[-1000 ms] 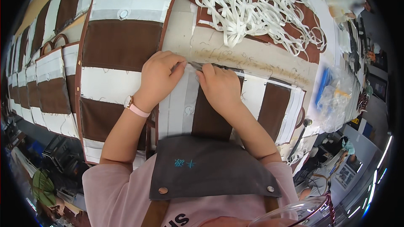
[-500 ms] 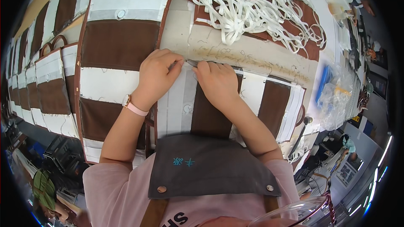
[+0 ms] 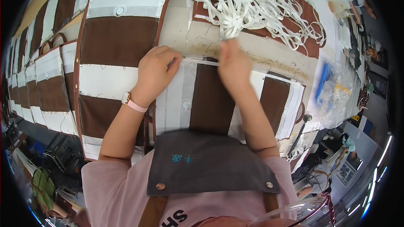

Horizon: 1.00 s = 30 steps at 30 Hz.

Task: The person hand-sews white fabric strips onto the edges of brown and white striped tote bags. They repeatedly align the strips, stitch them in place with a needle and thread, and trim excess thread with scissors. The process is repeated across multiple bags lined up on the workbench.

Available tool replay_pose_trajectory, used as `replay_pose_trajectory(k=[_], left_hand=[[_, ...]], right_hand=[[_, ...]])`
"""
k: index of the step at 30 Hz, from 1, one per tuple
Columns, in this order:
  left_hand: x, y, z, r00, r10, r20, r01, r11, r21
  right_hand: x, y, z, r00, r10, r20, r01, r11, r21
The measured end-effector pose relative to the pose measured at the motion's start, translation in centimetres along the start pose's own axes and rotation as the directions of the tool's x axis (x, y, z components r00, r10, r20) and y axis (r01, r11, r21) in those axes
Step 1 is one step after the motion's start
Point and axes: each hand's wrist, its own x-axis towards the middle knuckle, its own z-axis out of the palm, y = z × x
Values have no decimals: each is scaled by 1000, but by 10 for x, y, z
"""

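Observation:
A brown-and-white striped fabric panel with a pale edge strip lies in front of me, pale lining up. At its upper left corner my left hand is closed, thumb and fingers pinching the edge; a small dark bit shows between the fingers, too small to name. My right hand is smeared by motion above the panel's far edge, its fingertips near the pile of white strips. What it holds, if anything, cannot be made out.
A larger brown-and-white panel with brown binding lies at left, beside a row of similar panels. At right are a clear plastic bag, a blue object and a black-handled tool. Another person is at lower right.
My right hand has left the panel's edge beside my left hand and moved right and away from me, toward the white strips. The left hand stays almost in place.

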Motion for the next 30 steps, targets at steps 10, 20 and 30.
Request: replay_pose_trajectory(k=[10,20,30], left_hand=[[1,-2,0,999,-19,-32,15,994,-110],[3,-1,-2,999,-32,-13,30,989,-144],[3,-2,-2,1000,-24,-4,23,994,-109]], right_hand=[[-27,-15,-3,925,-375,59,371,926,73],[-26,-19,1,911,-401,100,399,916,44],[-26,-25,11,941,-325,95,320,945,70]])
